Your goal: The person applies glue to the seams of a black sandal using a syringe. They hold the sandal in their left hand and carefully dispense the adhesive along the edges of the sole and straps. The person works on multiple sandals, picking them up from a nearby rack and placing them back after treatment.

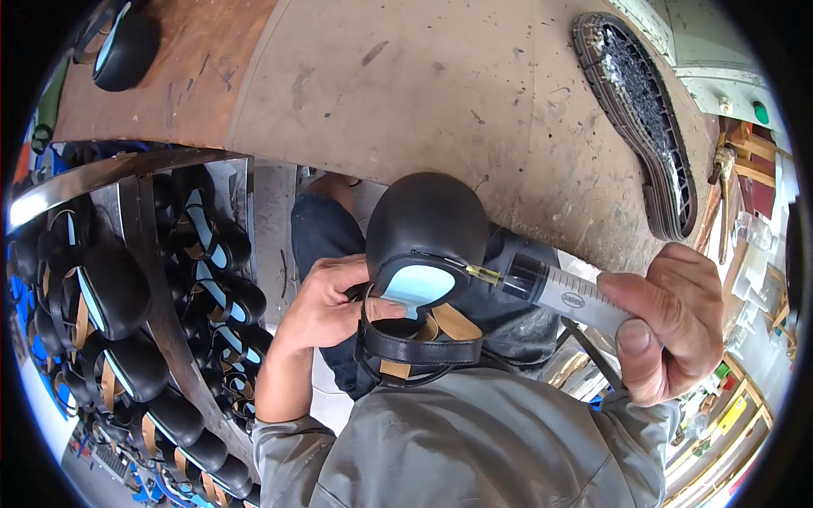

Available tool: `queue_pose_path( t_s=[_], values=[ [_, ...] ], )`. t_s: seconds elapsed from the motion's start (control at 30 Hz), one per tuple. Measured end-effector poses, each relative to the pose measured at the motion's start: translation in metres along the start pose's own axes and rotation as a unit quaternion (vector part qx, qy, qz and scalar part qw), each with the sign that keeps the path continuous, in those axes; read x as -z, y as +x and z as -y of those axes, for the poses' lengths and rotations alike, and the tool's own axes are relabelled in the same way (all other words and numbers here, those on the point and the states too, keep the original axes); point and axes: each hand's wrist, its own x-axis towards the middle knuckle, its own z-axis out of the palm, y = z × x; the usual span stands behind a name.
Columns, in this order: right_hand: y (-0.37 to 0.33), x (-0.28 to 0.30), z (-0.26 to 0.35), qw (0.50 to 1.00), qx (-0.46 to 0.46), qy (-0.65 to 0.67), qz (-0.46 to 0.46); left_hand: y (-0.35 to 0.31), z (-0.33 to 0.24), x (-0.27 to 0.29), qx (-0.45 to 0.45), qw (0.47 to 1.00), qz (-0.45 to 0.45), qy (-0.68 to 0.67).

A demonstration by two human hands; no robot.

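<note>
A black closed-toe sandal (428, 218) with a light blue insole and an ankle strap is in front of my body, its rounded toe pointing away from me. My left hand (332, 300) grips it from the left, with a finger inside against the insole. In my right hand (669, 326) is a clear plastic syringe (572, 296) with dark contents near its front end. Fingers and thumb close round the syringe's rear part. Its thin yellowish needle tip reaches the edge of the shoe's opening, where upper and insole meet.
A worn workbench (381, 93) spans the far side. On it lie a dark shoe sole (648, 127) at the right and another black shoe (127, 51) at the far left. A metal rack (135, 229) on the left holds several similar sandals. Wooden-handled tools (724, 182) stand at the right.
</note>
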Motion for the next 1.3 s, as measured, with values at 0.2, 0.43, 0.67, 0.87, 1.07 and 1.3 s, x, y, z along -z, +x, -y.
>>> queue_pose_path(
  t_s=[0.2, 0.43, 0.67, 0.87, 1.07, 1.3],
  values=[
    [-0.014, 0.0, 0.007, 0.999, 0.005, -0.036, -0.024, 0.0, 0.004, -0.008, -0.023, 1.0, -0.008, 0.002],
    [-0.029, -0.006, 0.011, 0.995, -0.001, -0.069, -0.075, 0.0, -0.004, -0.025, -0.011, 0.998, -0.048, -0.039],
    [-0.038, -0.005, 0.017, 0.994, -0.026, -0.079, -0.071, -0.003, -0.01, -0.042, 0.03, 0.989, -0.096, -0.107],
    [-0.045, -0.008, 0.019, 0.993, -0.046, -0.08, -0.079, -0.007, -0.012, -0.054, 0.05, 0.979, -0.123, -0.156],
    [-0.051, -0.011, 0.015, 0.991, -0.033, -0.077, -0.103, -0.024, 0.024, -0.06, 0.066, 0.975, -0.118, -0.178],
    [-0.058, -0.013, 0.016, 0.992, -0.044, -0.057, -0.101, -0.03, 0.01, -0.065, 0.021, 0.98, -0.159, -0.12]
  ],
)
